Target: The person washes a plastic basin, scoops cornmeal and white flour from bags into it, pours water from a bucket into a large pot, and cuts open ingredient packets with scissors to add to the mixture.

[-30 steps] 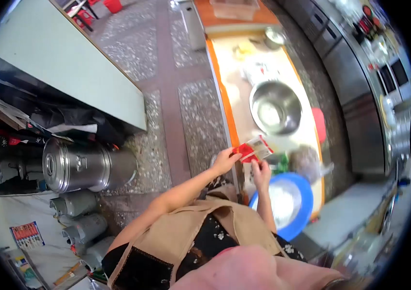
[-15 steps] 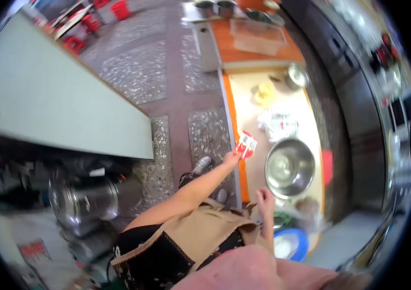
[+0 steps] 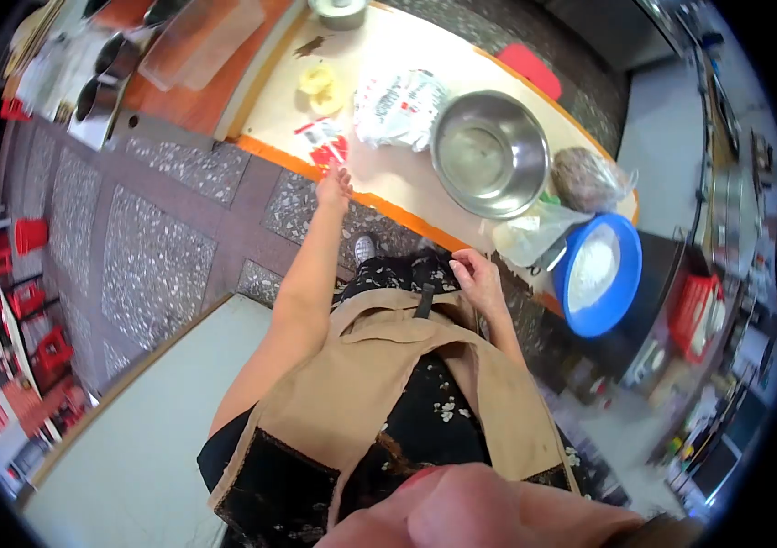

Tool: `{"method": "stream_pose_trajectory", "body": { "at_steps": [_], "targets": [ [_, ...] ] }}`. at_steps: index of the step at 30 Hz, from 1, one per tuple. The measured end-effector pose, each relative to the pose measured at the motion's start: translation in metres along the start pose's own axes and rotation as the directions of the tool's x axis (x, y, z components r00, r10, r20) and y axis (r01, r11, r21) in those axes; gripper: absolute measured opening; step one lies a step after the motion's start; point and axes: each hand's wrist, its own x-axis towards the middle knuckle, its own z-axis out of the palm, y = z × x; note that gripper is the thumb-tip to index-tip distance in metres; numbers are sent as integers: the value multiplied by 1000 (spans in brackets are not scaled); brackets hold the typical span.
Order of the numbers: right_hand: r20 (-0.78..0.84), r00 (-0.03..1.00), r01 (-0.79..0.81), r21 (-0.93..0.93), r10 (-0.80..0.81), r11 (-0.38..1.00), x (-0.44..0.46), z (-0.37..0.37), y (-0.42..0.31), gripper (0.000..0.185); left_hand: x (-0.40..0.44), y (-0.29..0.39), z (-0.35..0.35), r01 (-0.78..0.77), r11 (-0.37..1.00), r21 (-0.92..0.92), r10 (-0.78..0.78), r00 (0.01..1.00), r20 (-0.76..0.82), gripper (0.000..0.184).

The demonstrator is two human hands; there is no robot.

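Note:
My left hand [image 3: 335,187] reaches over the table's orange edge, its fingers closed at the near end of a small red and white packet [image 3: 323,142]. The packet is low over the tabletop or touching it; I cannot tell which. Just past it are pale yellow pieces [image 3: 320,89], with a white printed plastic bag [image 3: 399,108] to its right. My right hand [image 3: 480,281] hangs before the table edge, fingers loosely bent and apart, holding nothing. Nearest to it are a steel bowl [image 3: 462,146] and a clear plastic bag [image 3: 530,233] with pale contents.
A blue basin [image 3: 630,274] of white powder stands at the table's right end, beside a bagged brown lump [image 3: 589,178]. A metal container [image 3: 338,11] is at the far edge. A pale panel [image 3: 151,429] flanks my left side. A red basket [image 3: 694,315] is at right.
My view has turned. The left hand has carried the packet closer to the yellow pieces. The right hand, earlier near the steel bowl, is now lower and farther from it.

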Motion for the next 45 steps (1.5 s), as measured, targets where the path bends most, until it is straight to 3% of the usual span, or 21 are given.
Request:
{"method": "stream_pose_trajectory", "body": {
  "at_steps": [3, 5, 10, 14, 16, 18, 20, 21, 22, 24, 25, 26, 28, 30, 33, 34, 35, 39, 42, 44, 45],
  "targets": [
    [-155, 982, -112, -21, 108, 993, -11, -10, 31, 20, -9, -5, 39, 99, 984, 150, -90, 994, -65, 49],
    [-201, 950, -235, 47, 239, 971, -17, -19, 42, 19, 0, -26, 57, 61, 905, 421, -125, 984, 125, 58],
    [-290, 898, -319, 92, 332, 943, -23, -24, 91, 19, 37, -52, 114, 117, 869, 482, -204, 970, 133, 52],
    [-334, 832, -416, 152, 443, 897, -34, -31, 111, 20, 84, -48, 130, 274, 840, 468, -268, 960, -79, 30],
    [-354, 818, -424, 162, 453, 891, -39, -33, 131, 20, 64, -41, 139, 156, 875, 459, -144, 988, -63, 24],
    [-587, 691, -390, 190, 422, 901, -38, -35, 151, 18, 74, -27, 131, -70, 871, 487, -8, 988, 157, 24],
    [-653, 532, -430, 340, 540, 836, -32, -45, 183, 15, 48, 1, 146, -330, 729, 599, 217, 942, 255, 26],
    [-666, 464, -334, 478, 583, 812, -27, -35, 237, 15, 38, 18, 152, -439, 640, 630, 283, 898, 338, 25],
    [-575, 391, -344, 633, 719, 693, -22, -39, 257, 17, 27, 34, 161, -541, 539, 646, 336, 841, 424, 25],
    [-757, 334, -652, 245, 561, 718, -16, -58, 259, 18, -24, 59, 188, -751, 142, 645, 434, 633, 641, 25],
    [-747, 322, -701, 225, 582, 677, -11, -62, 262, 19, -30, 71, 192, -760, 30, 649, 319, 623, 714, 24],
    [-735, 321, -740, 199, 597, 643, -4, -67, 269, 20, -48, 73, 197, -763, -267, 588, 279, 523, 805, 21],
    [-731, 390, -731, 125, 561, 671, 3, -69, 307, 25, -117, 70, 210, -852, -298, 431, 116, 415, 902, 18],
    [-720, 395, -798, 38, 570, 601, 11, -65, 332, 31, -129, 71, 201, -824, -377, 423, 11, 453, 891, 17],
    [-741, 514, -684, -50, 432, 728, 12, -40, 401, 31, -106, 66, 171, -756, -518, 400, -18, 478, 878, 17],
    [-784, 445, -725, -31, 433, 689, 15, -38, 405, 30, -99, 64, 163, -711, -593, 379, -51, 503, 863, 17],
    [-828, 362, -761, 2, 428, 648, 20, -35, 407, 29, -94, 65, 157, -681, -598, 422, -24, 542, 840, 17],
    [-755, 376, -796, 32, 536, 604, 7, -48, 367, 30, -103, 70, 163, -686, -644, 338, -16, 454, 891, 16],
    [-646, 150, -935, 153, 749, 319, -4, -54, 346, 34, -109, 64, 166, -766, -530, 364, 51, 400, 915, 17],
    [-630, 180, -895, 214, 755, 392, -28, -38, 336, 35, -89, 64, 148, -742, -496, 452, 71, 484, 872, 20],
    [-612, 203, -844, 286, 765, 453, -44, -24, 335, 35, -71, 66, 135, -769, -350, 535, 63, 550, 833, 23]
  ]
}}
